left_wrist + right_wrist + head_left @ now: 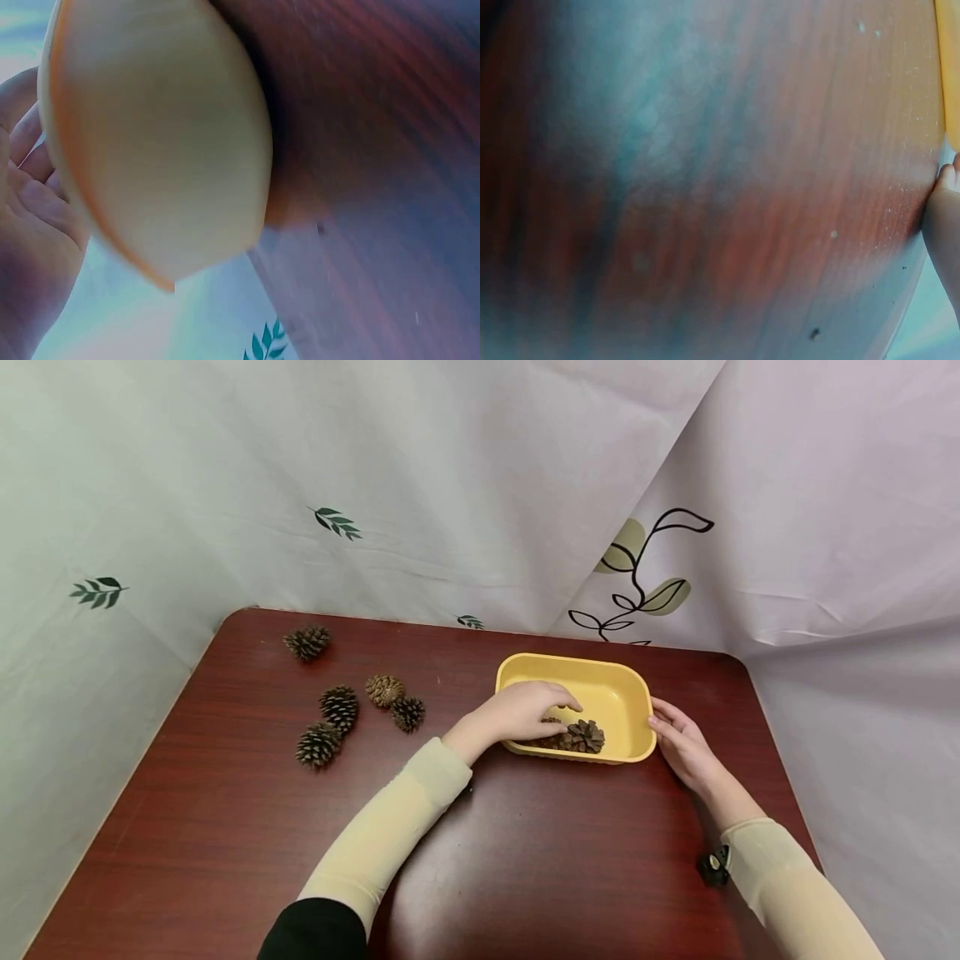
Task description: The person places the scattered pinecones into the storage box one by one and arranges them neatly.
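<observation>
In the head view a yellow plastic bin sits on the table. Over its left end my left hand reaches in, with thumb and fingers apart and no pine cone visibly between them. A brown pine cone lies in the bin just beyond the thumb, and another pine cone is partly hidden under the hand. At the bin's right end, my right hand holds the rim, its thumb at the edge. The left wrist view shows the bin wall close up, with the left hand behind it.
Toward the left of the dark red table lie several loose pine cones, among them a far one, a lighter brown one and a near one. A pale curtain hangs behind the table.
</observation>
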